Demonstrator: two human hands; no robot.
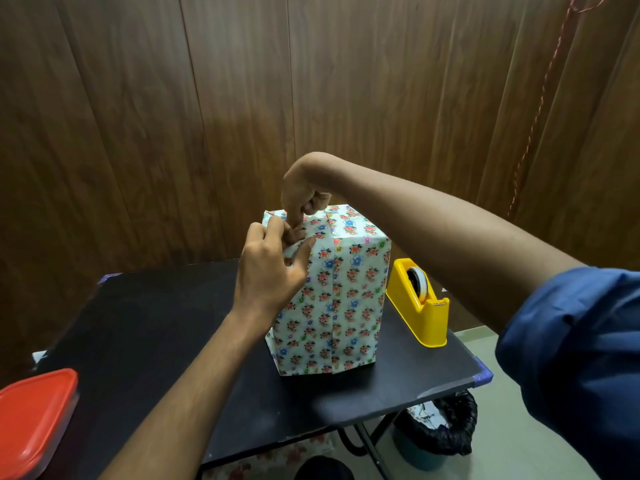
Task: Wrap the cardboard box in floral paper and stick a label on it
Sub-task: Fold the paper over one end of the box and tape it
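On the table (166, 327), box (343, 292): upright, stiff, likely light, paper slick; your left hand (273, 271) and right hand (304, 195) pinch its top-left fold.

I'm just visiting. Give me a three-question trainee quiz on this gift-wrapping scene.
1. True or false: the wrapped box lies flat on the table.
2. What stands right of the box? A) scissors B) yellow tape dispenser C) glue bottle
3. Where are both hands working, left hand and right hand?

Key: 1 false, it stands upright; 2 B; 3 at the box's top left end, pinching the paper fold.
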